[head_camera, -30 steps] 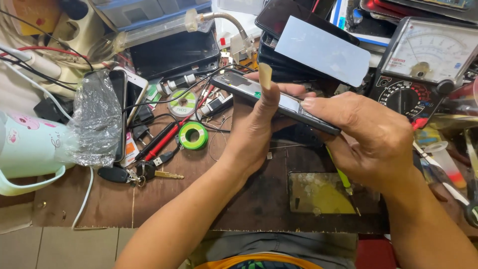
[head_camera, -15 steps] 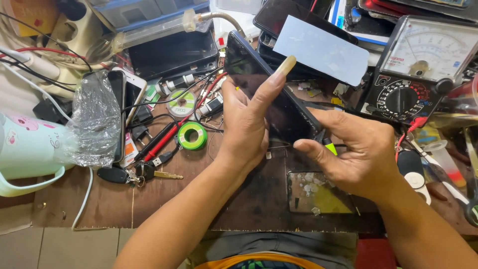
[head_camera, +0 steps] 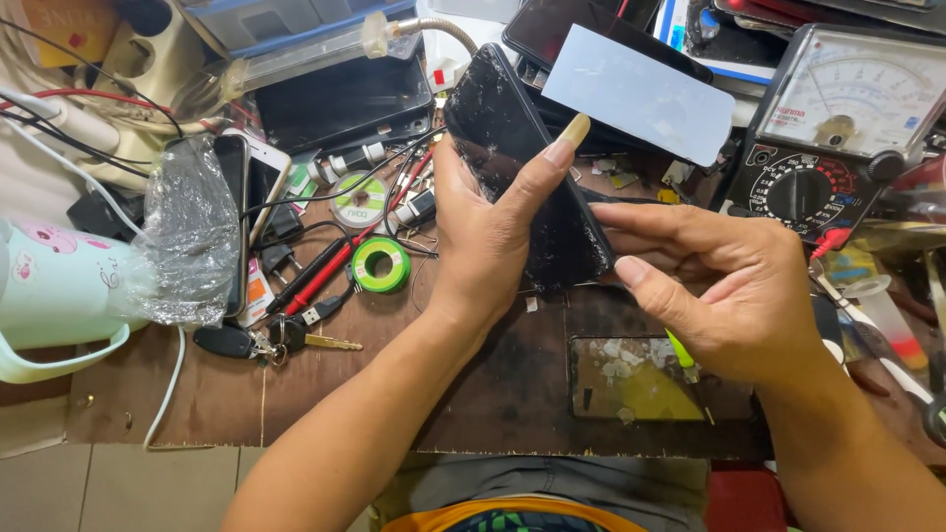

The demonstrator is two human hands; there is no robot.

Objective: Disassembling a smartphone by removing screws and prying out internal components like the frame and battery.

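Sitting far out to the left of the cracked phone (head_camera: 527, 163), a pale mug with a handle (head_camera: 54, 296) is resting on the bench (head_camera: 325, 394), with a crumpled clear plastic bag (head_camera: 187, 236) just beside it and a bunch of keys (head_camera: 266, 340) lying nearer in. A green roll of tape (head_camera: 380, 264) is lying closer still to the phone's left, among red and black probe leads (head_camera: 325, 271). The left hand (head_camera: 488, 241) is grasping the phone itself, palm wrapped behind its lower part and one long-nailed finger pressing across the shattered dark glass, holding it tilted above the bench at the middle of the view. The right hand (head_camera: 724, 286) is meeting the phone's lower right edge, thumb and fingers pinching it there while also gripping a thin green tool (head_camera: 680, 353) in the palm. Below the phone, a flat panel with yellow patches (head_camera: 641, 379) is lying on the bench. Above and to the phone's right, a pale grey rectangular sheet (head_camera: 641, 94) is leaning over other dark devices, and an analogue multimeter (head_camera: 838, 128) is standing farther right.
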